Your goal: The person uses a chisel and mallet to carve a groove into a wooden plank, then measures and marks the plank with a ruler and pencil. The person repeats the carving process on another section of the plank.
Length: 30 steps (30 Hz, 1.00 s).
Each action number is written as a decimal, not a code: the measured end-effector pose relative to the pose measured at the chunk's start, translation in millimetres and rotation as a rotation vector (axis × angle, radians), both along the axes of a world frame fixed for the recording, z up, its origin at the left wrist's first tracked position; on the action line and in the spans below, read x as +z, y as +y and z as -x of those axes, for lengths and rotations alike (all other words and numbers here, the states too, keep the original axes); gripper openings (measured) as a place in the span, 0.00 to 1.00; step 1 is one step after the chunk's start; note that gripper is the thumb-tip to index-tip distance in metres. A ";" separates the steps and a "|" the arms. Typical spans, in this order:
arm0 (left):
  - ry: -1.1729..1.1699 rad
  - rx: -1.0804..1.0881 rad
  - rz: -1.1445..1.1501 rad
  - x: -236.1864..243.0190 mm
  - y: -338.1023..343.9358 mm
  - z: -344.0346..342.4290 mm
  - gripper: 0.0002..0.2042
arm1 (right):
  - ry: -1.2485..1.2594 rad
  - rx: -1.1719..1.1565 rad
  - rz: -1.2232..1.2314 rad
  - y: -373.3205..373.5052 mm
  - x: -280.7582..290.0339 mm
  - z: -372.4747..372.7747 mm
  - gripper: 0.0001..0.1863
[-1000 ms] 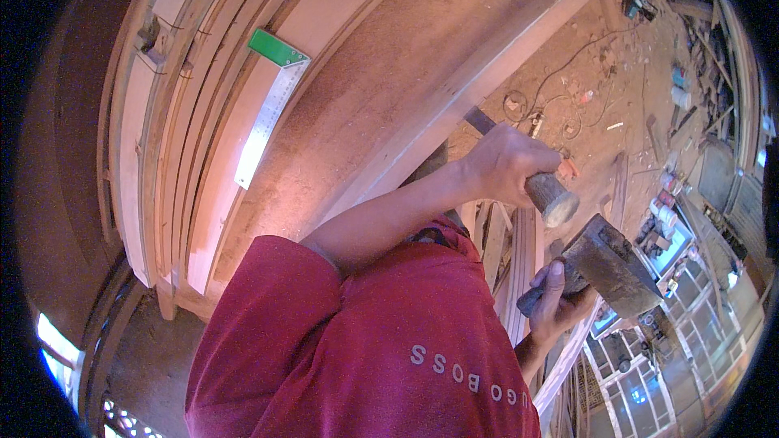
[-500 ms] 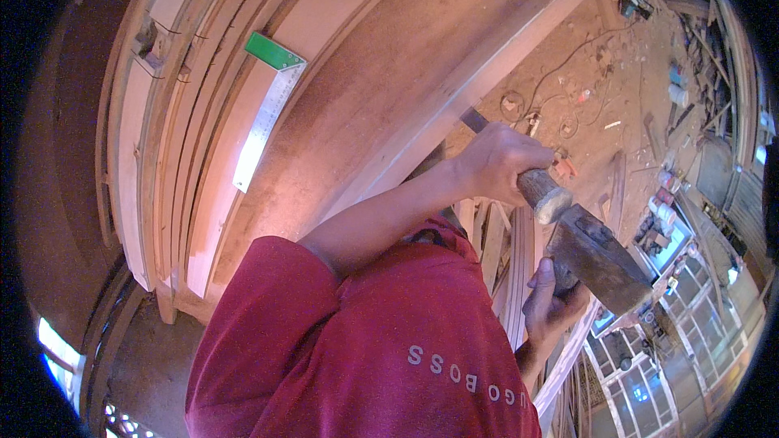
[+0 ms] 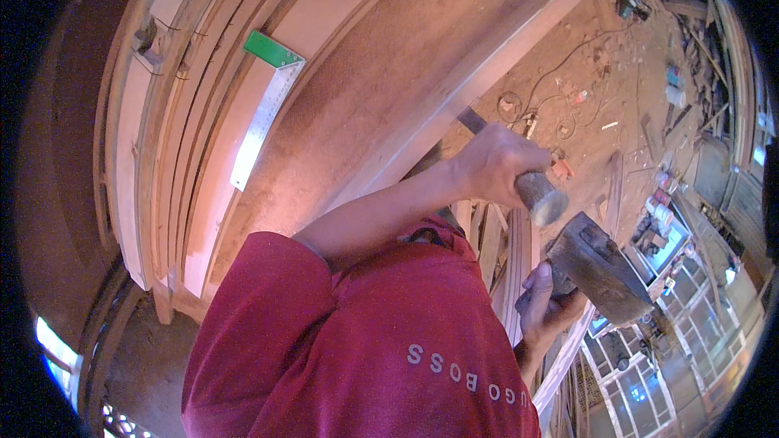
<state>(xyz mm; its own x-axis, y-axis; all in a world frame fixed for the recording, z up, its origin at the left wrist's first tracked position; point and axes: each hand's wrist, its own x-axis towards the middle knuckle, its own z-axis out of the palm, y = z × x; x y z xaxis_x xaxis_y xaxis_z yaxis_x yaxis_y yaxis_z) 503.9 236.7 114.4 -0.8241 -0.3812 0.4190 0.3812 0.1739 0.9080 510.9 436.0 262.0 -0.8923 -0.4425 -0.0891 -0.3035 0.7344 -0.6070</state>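
My left hand (image 3: pixel 495 166) grips a chisel (image 3: pixel 540 195) around its handle, the dark blade pointing up at the edge of a long wooden plank (image 3: pixel 381 89). My right hand (image 3: pixel 542 308) holds a hammer by the handle. The hammer's heavy metal head (image 3: pixel 599 266) hangs just below and to the right of the chisel's rounded butt end, a small gap apart. My left forearm reaches out over my red shirt (image 3: pixel 365 341).
A metal try square with a green stock (image 3: pixel 266 101) lies on stacked curved boards (image 3: pixel 162 130) at the left. Thin wooden slats (image 3: pixel 507 251) stand beneath my hands. The sawdust floor (image 3: pixel 584 73) holds cables, scraps and small tools. Window frames (image 3: pixel 649 357) lie at the lower right.
The hammer head swung up against the chisel's butt half a second ago and has now dropped back slightly. My left hand and the chisel have stayed almost in place.
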 end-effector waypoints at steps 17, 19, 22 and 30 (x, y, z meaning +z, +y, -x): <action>-0.030 0.011 0.062 -5.9 9.8 -8.0 0.15 | -0.173 -0.189 0.214 -9.1 3.4 -2.5 0.20; -0.028 0.017 0.061 -6.3 9.3 -8.0 0.15 | -0.168 -0.187 0.216 -10.4 3.0 -2.1 0.20; -0.027 0.012 0.047 -6.5 8.8 -7.8 0.16 | -0.175 -0.180 0.217 -9.4 2.1 -1.8 0.21; -0.032 -0.011 0.061 -6.3 7.7 -8.1 0.15 | -0.132 -0.152 0.171 -9.4 -2.0 -0.9 0.14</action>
